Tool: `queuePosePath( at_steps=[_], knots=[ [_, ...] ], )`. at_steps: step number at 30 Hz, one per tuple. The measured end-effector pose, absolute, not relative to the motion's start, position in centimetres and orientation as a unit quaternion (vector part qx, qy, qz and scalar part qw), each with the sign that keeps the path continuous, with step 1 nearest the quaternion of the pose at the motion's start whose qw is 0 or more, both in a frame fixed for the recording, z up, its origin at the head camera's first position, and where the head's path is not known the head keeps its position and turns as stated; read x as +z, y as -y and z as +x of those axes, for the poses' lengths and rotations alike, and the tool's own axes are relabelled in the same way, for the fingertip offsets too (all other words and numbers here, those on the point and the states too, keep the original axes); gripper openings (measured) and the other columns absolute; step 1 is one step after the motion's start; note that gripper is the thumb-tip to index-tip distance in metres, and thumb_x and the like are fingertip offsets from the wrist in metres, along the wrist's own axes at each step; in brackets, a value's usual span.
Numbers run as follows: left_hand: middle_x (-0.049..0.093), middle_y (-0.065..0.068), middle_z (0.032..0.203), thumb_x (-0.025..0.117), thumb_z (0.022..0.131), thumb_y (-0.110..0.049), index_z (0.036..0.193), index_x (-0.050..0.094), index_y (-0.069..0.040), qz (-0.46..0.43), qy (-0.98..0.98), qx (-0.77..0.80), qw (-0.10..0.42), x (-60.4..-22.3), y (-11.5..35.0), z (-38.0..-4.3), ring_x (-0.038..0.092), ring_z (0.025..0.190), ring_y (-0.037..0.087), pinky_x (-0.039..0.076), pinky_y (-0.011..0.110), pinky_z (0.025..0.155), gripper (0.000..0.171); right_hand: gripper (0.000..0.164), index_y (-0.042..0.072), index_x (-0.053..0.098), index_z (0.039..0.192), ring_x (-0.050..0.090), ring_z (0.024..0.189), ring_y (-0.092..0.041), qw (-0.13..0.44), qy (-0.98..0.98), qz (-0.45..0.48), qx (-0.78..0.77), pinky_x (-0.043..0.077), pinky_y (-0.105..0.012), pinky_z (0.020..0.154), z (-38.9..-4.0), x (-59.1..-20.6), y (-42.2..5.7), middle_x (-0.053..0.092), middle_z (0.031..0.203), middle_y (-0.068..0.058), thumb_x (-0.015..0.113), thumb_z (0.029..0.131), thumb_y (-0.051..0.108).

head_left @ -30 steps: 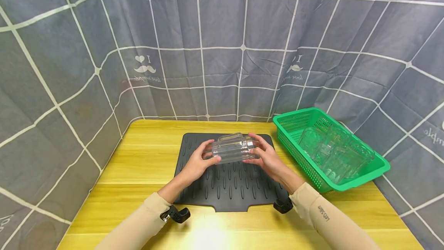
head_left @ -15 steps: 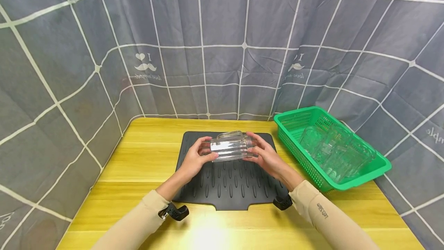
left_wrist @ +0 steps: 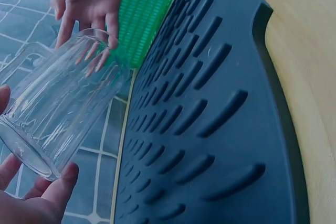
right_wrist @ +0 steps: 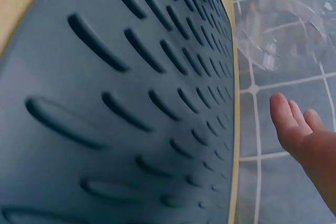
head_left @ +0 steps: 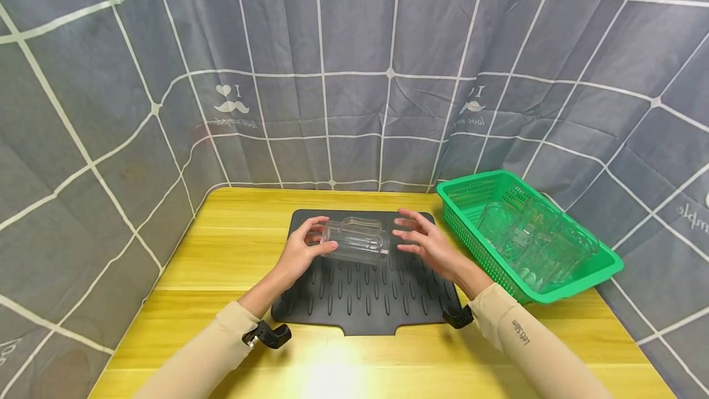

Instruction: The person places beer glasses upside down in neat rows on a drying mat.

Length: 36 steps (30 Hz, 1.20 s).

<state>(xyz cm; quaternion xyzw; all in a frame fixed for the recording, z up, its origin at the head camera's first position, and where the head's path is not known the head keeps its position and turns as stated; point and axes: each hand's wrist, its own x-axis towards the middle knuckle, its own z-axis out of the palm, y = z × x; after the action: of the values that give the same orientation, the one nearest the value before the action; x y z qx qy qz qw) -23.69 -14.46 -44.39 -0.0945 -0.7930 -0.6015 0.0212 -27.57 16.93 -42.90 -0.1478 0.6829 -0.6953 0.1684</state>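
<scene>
Nearest, the beige sleeves [head_left: 207, 343] reach in over the front of the wooden table [head_left: 221, 251], where a strip of wood runs before the tabbed front edge of the black ridged mat [head_left: 368, 303]. Over the mat, the left hand [head_left: 296, 256] grips one end of a clear glass mug [head_left: 357, 244], which lies sideways in the air, handle away from the person. The right hand [head_left: 434, 252] holds nothing, its fingers parted, a narrow gap from the mug's other end. Just beyond the mat's right edge, the green basket [head_left: 476, 239] holds more glass mugs [head_left: 534, 242]; a grey checked curtain [head_left: 354, 109] borders the table's far edge.
</scene>
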Motion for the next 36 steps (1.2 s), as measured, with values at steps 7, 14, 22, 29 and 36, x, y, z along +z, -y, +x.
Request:
queuePosePath(
  at_steps=[7,14,22,29,36],
  knots=[
    [0.052,0.015,0.135,0.078,0.09,-0.023,0.144,0.052,-0.016,-0.09,0.806,-0.584,0.027,-43.9,15.5,-24.1,0.054,0.12,0.035,0.052,0.048,0.094,0.06,0.062,0.015,0.027,0.16,0.034,0.146,-0.041,0.144,-0.718,-0.16,-0.661,0.039,-0.058,0.112,-28.4,-41.3,-18.4,0.031,0.159,-0.019,0.055,0.104,0.015],
    [0.055,0.016,0.133,0.078,0.09,-0.025,0.145,0.052,-0.015,-0.084,0.825,-0.557,0.048,-43.6,16.8,-24.8,0.056,0.118,0.036,0.053,0.048,0.092,0.061,0.058,0.018,0.031,0.158,0.042,0.14,-0.04,0.102,-0.776,-0.186,-0.595,0.041,-0.057,0.111,-29.0,-39.9,-20.2,0.034,0.158,-0.015,0.054,0.105,0.014],
    [0.055,0.015,0.136,0.078,0.09,-0.028,0.145,0.053,-0.018,-0.069,0.84,-0.535,0.065,-43.1,18.0,-25.5,0.055,0.12,0.038,0.053,0.052,0.092,0.061,0.061,0.019,0.036,0.157,0.037,0.145,-0.039,0.056,-0.816,-0.192,-0.542,0.036,-0.061,0.112,-29.5,-38.5,-22.0,0.034,0.16,-0.015,0.059,0.101,0.012],
    [0.054,0.017,0.137,0.078,0.089,-0.027,0.145,0.054,-0.015,-0.063,0.852,-0.513,0.082,-42.4,18.6,-26.3,0.055,0.121,0.038,0.053,0.053,0.094,0.061,0.06,0.022,0.039,0.155,0.031,0.148,-0.041,0.034,-0.854,-0.185,-0.485,0.034,-0.064,0.112,-29.8,-37.8,-23.9,0.03,0.164,-0.009,0.06,0.1,0.013],
    [0.054,0.018,0.135,0.078,0.089,-0.029,0.145,0.054,-0.016,-0.061,0.865,-0.488,0.098,-41.2,19.5,-27.0,0.056,0.118,0.038,0.054,0.052,0.089,0.063,0.059,0.016,0.039,0.155,0.032,0.145,-0.044,0.011,-0.889,-0.207,-0.408,0.031,-0.066,0.112,-29.7,-37.1,-25.5,0.032,0.161,-0.014,0.062,0.1,0.022]
  ],
)
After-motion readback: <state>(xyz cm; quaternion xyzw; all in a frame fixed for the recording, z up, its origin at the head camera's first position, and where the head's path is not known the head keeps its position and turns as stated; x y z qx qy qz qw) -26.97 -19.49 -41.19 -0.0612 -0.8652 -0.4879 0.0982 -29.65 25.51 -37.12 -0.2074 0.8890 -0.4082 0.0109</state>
